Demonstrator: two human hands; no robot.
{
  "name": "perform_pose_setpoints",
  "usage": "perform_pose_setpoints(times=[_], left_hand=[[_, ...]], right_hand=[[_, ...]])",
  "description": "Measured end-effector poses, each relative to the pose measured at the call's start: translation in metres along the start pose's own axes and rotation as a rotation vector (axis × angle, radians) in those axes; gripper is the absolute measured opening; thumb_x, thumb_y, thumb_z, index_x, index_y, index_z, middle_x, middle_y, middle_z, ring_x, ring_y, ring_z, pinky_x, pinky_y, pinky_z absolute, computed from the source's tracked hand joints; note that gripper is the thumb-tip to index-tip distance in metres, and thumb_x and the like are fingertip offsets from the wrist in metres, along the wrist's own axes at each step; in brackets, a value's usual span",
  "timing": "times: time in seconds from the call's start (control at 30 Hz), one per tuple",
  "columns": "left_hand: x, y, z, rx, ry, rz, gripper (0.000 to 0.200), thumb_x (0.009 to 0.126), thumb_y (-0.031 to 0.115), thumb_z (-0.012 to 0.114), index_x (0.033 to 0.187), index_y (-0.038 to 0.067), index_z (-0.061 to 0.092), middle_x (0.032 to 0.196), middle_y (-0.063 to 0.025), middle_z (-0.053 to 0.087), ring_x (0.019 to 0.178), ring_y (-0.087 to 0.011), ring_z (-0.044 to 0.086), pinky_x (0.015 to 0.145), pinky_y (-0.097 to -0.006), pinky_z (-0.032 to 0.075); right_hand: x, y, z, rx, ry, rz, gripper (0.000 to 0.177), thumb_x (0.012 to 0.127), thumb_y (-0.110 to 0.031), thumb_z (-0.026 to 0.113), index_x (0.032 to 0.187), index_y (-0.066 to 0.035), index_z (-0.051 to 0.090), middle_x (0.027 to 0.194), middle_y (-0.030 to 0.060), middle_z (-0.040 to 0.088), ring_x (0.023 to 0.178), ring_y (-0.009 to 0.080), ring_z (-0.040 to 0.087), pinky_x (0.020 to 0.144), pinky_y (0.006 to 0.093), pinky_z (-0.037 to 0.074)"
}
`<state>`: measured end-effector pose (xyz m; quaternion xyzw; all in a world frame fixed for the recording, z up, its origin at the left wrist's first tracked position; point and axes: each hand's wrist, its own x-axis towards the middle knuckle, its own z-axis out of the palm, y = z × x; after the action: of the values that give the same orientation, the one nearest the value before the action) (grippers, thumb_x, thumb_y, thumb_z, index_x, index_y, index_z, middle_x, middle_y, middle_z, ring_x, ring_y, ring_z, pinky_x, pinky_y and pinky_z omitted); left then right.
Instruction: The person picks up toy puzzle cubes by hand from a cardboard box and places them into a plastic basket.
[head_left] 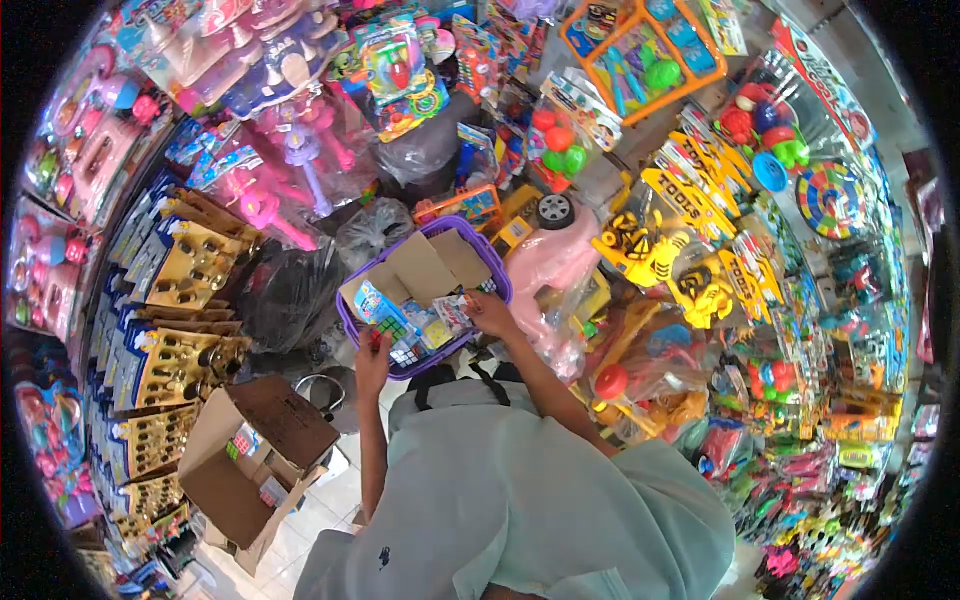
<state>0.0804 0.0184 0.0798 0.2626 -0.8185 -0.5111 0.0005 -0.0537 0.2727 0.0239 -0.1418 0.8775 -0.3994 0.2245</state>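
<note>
A purple basket (497, 272) sits in front of me among piled toys, lined with brown cardboard (425, 265) and holding several packaged puzzle cubes (400, 322). My left hand (372, 362) rests at the basket's near rim, closed on a small colourful cube pack. My right hand (490, 312) reaches into the basket's right side, with its fingers on a packet there. Whether that packet is gripped cannot be told.
An open cardboard box (255, 455) with a few cubes inside stands on the tiled floor at lower left. Black plastic bags (290, 290) lie left of the basket. A pink ride-on car (550, 260) is at its right. Packaged toys cover the walls all around.
</note>
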Motion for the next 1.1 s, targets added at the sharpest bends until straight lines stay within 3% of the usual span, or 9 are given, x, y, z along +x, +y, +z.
perform_pose_setpoints(times=[0.03, 0.13, 0.27, 0.33, 0.43, 0.47, 0.6, 0.97, 1.1], left_hand=[[0.002, -0.012, 0.004, 0.003, 0.014, -0.003, 0.047, 0.091, 0.038, 0.06, 0.122, 0.005, 0.049, 0.094, -0.0159, 0.065, 0.087, -0.0225, 0.063, 0.079, -0.0351, 0.048], [0.0, -0.023, 0.02, 0.004, 0.105, 0.037, 0.047, 0.089, 0.04, 0.062, 0.122, 0.009, 0.051, 0.092, -0.0159, 0.068, 0.088, -0.0303, 0.067, 0.078, -0.0402, 0.049], [-0.008, 0.0, 0.021, 0.147, 0.175, 0.011, 0.047, 0.087, 0.043, 0.061, 0.12, 0.011, 0.052, 0.09, -0.0162, 0.069, 0.085, -0.0342, 0.067, 0.075, -0.0441, 0.051], [-0.006, 0.003, 0.019, 0.405, 0.202, -0.054, 0.049, 0.085, 0.048, 0.061, 0.119, 0.013, 0.054, 0.089, -0.0168, 0.069, 0.084, -0.0377, 0.066, 0.071, -0.0475, 0.051], [0.002, 0.002, 0.016, 0.51, 0.194, -0.062, 0.052, 0.084, 0.052, 0.06, 0.119, 0.014, 0.054, 0.084, -0.0175, 0.068, 0.082, -0.0386, 0.066, 0.07, -0.0489, 0.052], [0.007, -0.003, 0.016, 0.555, 0.158, -0.084, 0.054, 0.084, 0.054, 0.058, 0.12, 0.014, 0.054, 0.091, -0.0202, 0.066, 0.086, -0.0407, 0.065, 0.072, -0.0502, 0.052], [0.026, -0.016, 0.024, 0.583, 0.071, -0.136, 0.062, 0.086, 0.062, 0.047, 0.124, 0.013, 0.053, 0.113, -0.025, 0.057, 0.096, -0.045, 0.061, 0.078, -0.0548, 0.049], [0.052, -0.028, 0.017, 0.684, -0.026, -0.173, 0.068, 0.088, 0.066, 0.036, 0.129, 0.013, 0.048, 0.121, -0.0226, 0.055, 0.103, -0.0435, 0.059, 0.086, -0.0544, 0.046], [0.051, -0.03, 0.003, 0.614, -0.112, -0.137, 0.073, 0.087, 0.068, 0.036, 0.133, 0.012, 0.046, 0.12, -0.0219, 0.057, 0.104, -0.0427, 0.059, 0.087, -0.0541, 0.045]], right_hand=[[0.004, 0.006, 0.002, 0.003, -0.009, -0.012, 0.047, 0.083, -0.03, 0.066, 0.125, -0.01, 0.055, 0.104, 0.0173, 0.061, 0.103, 0.0343, 0.056, 0.09, 0.0418, 0.046], [0.007, 0.008, 0.0, -0.195, 0.25, 0.046, 0.059, 0.072, -0.028, 0.075, 0.12, -0.007, 0.049, 0.114, 0.021, 0.053, 0.105, 0.0394, 0.054, 0.088, 0.0466, 0.046], [0.012, 0.007, -0.002, -0.203, 0.199, 0.089, 0.066, 0.072, -0.029, 0.076, 0.122, -0.006, 0.041, 0.115, 0.0237, 0.051, 0.106, 0.0414, 0.054, 0.086, 0.0475, 0.047], [0.013, 0.011, 0.004, -0.275, 0.069, 0.159, 0.069, 0.072, -0.03, 0.077, 0.122, -0.004, 0.037, 0.115, 0.0245, 0.051, 0.105, 0.0422, 0.055, 0.085, 0.0478, 0.048], [0.014, 0.014, 0.01, -0.269, 0.042, 0.101, 0.071, 0.072, -0.031, 0.077, 0.122, -0.003, 0.036, 0.115, 0.0248, 0.052, 0.102, 0.0428, 0.057, 0.083, 0.0484, 0.049], [0.015, 0.015, 0.011, -0.269, 0.038, 0.097, 0.071, 0.072, -0.031, 0.077, 0.122, -0.003, 0.036, 0.115, 0.0248, 0.052, 0.102, 0.0428, 0.057, 0.083, 0.0484, 0.049], [0.017, 0.018, 0.006, -0.265, 0.026, 0.078, 0.068, 0.073, -0.03, 0.076, 0.122, -0.003, 0.037, 0.112, 0.0246, 0.054, 0.1, 0.0424, 0.058, 0.082, 0.0485, 0.049], [0.009, 0.025, 0.023, -0.203, 0.13, 0.075, 0.055, 0.076, -0.027, 0.072, 0.116, -0.002, 0.045, 0.109, 0.023, 0.056, 0.101, 0.0408, 0.056, 0.083, 0.0478, 0.047], [0.007, 0.029, 0.038, -0.395, 0.204, -0.03, 0.042, 0.078, -0.019, 0.066, 0.112, -0.001, 0.049, 0.106, 0.0223, 0.057, 0.097, 0.0387, 0.053, 0.082, 0.0479, 0.043]])
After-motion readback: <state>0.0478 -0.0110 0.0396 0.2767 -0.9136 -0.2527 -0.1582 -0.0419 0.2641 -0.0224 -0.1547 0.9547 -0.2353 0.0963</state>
